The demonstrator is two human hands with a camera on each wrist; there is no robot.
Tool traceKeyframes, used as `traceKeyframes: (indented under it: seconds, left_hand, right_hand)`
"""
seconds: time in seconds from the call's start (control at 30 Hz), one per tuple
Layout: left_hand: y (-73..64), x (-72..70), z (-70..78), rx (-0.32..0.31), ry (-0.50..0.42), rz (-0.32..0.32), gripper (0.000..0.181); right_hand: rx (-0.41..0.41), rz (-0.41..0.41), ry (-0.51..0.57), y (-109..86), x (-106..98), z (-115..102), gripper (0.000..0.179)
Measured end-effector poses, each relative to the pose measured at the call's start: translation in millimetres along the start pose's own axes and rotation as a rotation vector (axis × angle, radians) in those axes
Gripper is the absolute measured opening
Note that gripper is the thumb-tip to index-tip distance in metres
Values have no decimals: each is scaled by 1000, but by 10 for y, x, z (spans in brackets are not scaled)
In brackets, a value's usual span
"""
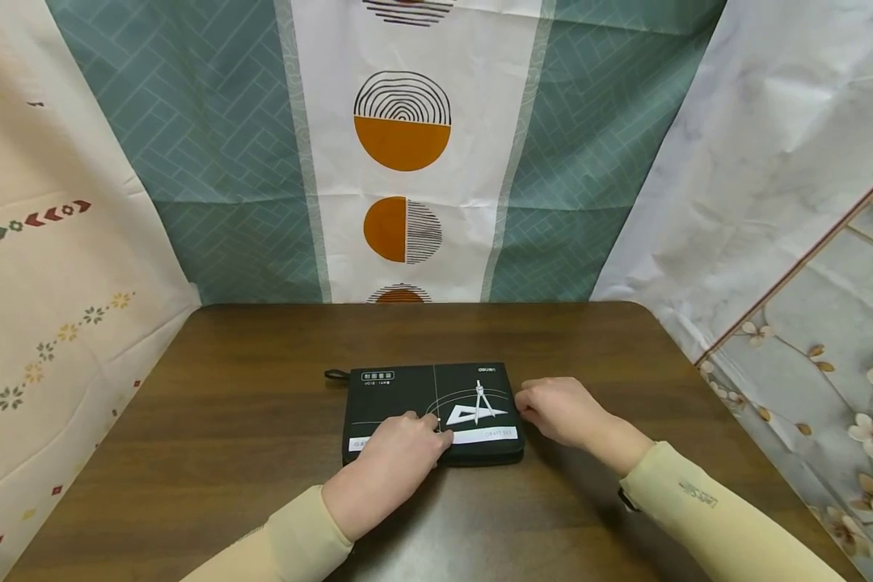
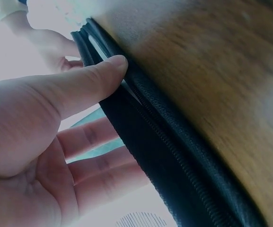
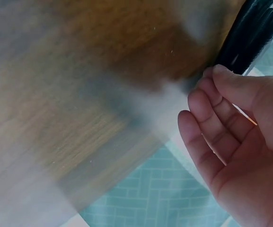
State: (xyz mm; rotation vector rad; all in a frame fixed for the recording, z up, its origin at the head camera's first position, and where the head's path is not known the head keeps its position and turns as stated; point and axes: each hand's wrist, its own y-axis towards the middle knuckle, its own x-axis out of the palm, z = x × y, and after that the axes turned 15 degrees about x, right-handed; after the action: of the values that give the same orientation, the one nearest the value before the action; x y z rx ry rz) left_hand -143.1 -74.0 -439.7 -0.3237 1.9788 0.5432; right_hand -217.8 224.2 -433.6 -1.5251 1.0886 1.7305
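A black zippered drafting set case (image 1: 400,400) lies flat on the wooden table, a compass and set square printed on its lid. My left hand (image 1: 396,457) grips its near edge, fingers over the lid. In the left wrist view the thumb (image 2: 91,82) presses on the edge, where the zipper (image 2: 162,137) is parted around it. At the case's right side, my right hand (image 1: 563,412) has thumb and forefinger pinched together on the zippered edge (image 3: 238,45). The zipper pull itself is hidden by those fingertips.
A black wrist loop (image 1: 337,374) sticks out from the case's far left corner. The brown table (image 1: 262,339) extends around the case. Patterned cloths (image 1: 233,162) hang behind and on both sides of the table.
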Motion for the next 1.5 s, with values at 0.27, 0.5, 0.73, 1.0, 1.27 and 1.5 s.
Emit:
traceKeyframes:
  seconds: [0.27,0.5,0.73,1.0,1.27,1.5]
  left_hand:
    - [-8,2,9,1,7,5,23]
    - [0,4,3,3,-1,-9,23]
    - [-3,10,10,3,8,5,26]
    - [0,3,16,0,19,2,26]
    - [9,4,15,7,6,-18,30]
    - [9,39,8,-7,-4,6,29]
  right_hand:
    - [-20,-30,38,-126,-27,-23,36]
    - [-50,-51,76,-199,-71,-36,36]
    - [-86,-63,91,-267,-96,-60,35]
    - [-118,-68,70,-297,-144,-78,39]
    - [-122,-103,65,-308,-167,-72,39]
    - [-81,-94,80,-344,-127,-101,40]
